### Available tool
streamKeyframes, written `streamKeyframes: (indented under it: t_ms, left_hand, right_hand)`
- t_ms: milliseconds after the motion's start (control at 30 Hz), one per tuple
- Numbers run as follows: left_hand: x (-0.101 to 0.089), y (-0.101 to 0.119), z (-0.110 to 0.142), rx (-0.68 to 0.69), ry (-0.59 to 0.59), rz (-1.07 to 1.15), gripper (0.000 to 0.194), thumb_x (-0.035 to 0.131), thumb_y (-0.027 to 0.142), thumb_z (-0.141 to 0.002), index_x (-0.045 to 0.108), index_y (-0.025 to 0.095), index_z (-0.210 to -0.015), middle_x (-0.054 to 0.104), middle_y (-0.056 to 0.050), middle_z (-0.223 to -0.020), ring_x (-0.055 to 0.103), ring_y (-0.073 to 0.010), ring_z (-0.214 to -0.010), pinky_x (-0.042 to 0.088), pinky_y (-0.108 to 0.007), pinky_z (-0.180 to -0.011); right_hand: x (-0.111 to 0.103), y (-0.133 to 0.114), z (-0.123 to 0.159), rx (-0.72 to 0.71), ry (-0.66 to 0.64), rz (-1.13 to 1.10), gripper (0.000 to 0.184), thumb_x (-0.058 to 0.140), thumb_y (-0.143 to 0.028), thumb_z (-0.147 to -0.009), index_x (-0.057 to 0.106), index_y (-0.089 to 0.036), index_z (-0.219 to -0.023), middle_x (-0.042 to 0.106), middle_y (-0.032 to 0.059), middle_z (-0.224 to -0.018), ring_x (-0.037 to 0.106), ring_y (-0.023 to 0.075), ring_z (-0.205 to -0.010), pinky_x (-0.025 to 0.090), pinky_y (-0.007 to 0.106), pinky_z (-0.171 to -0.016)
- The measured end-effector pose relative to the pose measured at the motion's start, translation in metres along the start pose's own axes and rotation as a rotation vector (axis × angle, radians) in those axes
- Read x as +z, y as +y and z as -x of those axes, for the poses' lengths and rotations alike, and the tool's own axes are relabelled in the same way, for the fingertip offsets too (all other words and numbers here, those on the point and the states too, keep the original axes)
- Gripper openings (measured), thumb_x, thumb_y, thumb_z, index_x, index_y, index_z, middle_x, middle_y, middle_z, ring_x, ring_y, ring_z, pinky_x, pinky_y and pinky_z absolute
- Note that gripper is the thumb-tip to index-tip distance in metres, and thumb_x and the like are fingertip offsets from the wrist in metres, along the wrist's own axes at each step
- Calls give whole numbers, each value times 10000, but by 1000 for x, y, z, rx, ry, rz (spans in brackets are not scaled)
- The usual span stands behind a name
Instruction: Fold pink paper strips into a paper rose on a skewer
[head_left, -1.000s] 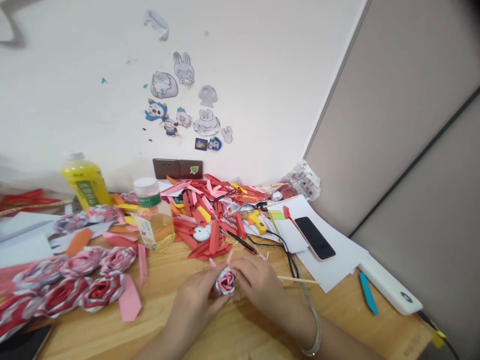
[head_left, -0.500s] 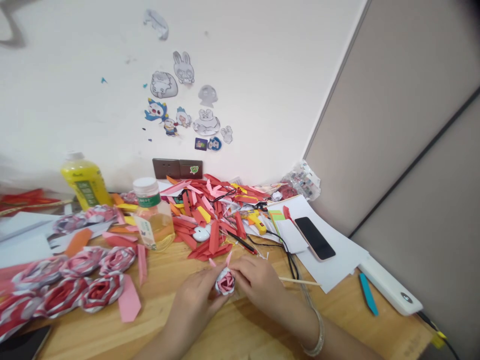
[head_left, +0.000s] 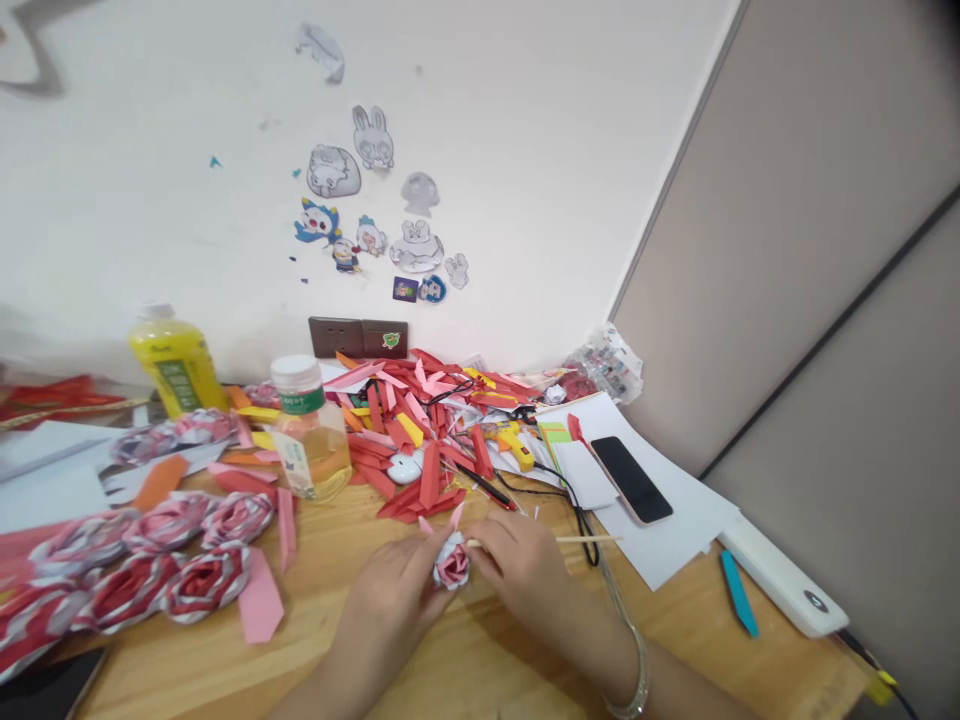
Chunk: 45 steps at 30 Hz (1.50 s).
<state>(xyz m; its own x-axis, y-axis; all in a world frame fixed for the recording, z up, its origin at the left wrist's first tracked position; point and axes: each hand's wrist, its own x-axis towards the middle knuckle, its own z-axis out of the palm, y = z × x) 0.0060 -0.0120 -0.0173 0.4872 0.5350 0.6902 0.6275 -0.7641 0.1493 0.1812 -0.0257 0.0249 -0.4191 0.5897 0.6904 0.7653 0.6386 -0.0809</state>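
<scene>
A small rolled flower of pink and white folded paper [head_left: 452, 565] sits low in the middle of the view, above the wooden table [head_left: 315, 600], with two pale pink points beside it. The left hand [head_left: 390, 590] pinches it between thumb and fingers. The right hand [head_left: 517, 560] grips a thin pale wooden stick [head_left: 589, 539] (its near tip just beside the bloom). Beyond the hands lies a heap of red, pink and yellow folded paper strips [head_left: 429, 474], with a yellow glue gun [head_left: 515, 445] at its right edge. Farther right, a black-screened phone [head_left: 632, 480] rests on white paper [head_left: 660, 555].
</scene>
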Motion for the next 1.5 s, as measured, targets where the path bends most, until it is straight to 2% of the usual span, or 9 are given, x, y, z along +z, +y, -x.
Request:
streamKeyframes:
  t_ms: [100, 533, 767, 867, 967, 1067, 1267, 1400, 1500]
  left_hand:
    - [-1, 0, -1, -3, -16, -13, 355, 514, 302, -837, 463, 154, -1156, 686, -68, -772, 643, -195, -662, 494, -286, -587]
    - [0, 0, -2, 25, 46, -36, 333, 474, 317, -860, 468, 152, -1149, 684, -69, -762, 640, -192, -649, 492, -285, -575]
    - [-2, 1, -3, 42, 91, -42, 334, 443, 330, -876, 467, 134, -1145, 673, -73, -730, 635, -186, -635, 496, -281, -573]
    - [-1, 0, -3, 34, 80, -26, 331, 447, 334, -875, 467, 144, -1146, 674, -71, -745, 634, -183, -644, 498, -282, -582]
    - [-1, 0, -2, 26, 73, -19, 321, 464, 331, -867, 475, 152, -1134, 675, -72, -760, 636, -185, -659, 498, -284, -591]
    - [-1, 1, -2, 31, 75, -25, 315, 471, 322, -864, 478, 151, -1129, 672, -69, -751, 633, -185, -651, 494, -287, -587]
    - [-2, 2, -2, 28, 91, -35, 307, 453, 315, -870, 477, 153, -1130, 674, -64, -749, 634, -179, -645, 493, -279, -586]
    - [-2, 2, -2, 21, 71, -28, 297, 475, 301, -859, 481, 165, -1123, 679, -62, -754, 639, -181, -652, 497, -280, -596]
    - [-1, 1, -1, 25, 98, -28, 292, 486, 299, -852, 489, 167, -1113, 680, -66, -759, 641, -185, -660, 501, -284, -605]
  right_hand:
    - [0, -1, 0, -5, -15, 12, 345, 318, -219, -937, 573, -164, -712, 566, 30, -621, 490, 140, -556, 326, 257, -499]
    - [1, -2, 1, -30, -33, 46, 403, 277, -233, -954, 570, -155, -690, 552, 33, -602, 485, 145, -543, 325, 266, -487]
    - [0, -1, 2, -142, -53, 85, 284, 340, -177, -933, 613, -130, -868, 565, 38, -634, 492, 155, -569, 330, 268, -495]
    - [-1, 0, 1, -96, -21, 75, 281, 342, -192, -934, 613, -139, -881, 570, 34, -630, 494, 149, -560, 329, 262, -493]
    - [-2, -1, -1, -42, -9, 48, 315, 325, -204, -936, 608, -149, -808, 577, 37, -633, 501, 149, -566, 338, 263, -501]
    - [-2, -2, -1, -17, -39, 17, 345, 311, -213, -936, 589, -154, -741, 585, 43, -641, 515, 156, -590, 357, 268, -518]
    - [-1, -3, 1, 56, -76, -15, 347, 312, -237, -943, 583, -163, -741, 605, 45, -675, 543, 153, -630, 387, 259, -551]
    - [-1, -3, 1, 37, -57, -6, 357, 306, -231, -946, 582, -160, -732, 593, 42, -654, 532, 152, -603, 373, 262, -530]
    - [-1, -3, 2, -1, -70, 7, 361, 300, -223, -947, 584, -156, -733, 572, 41, -637, 509, 151, -581, 357, 264, -511]
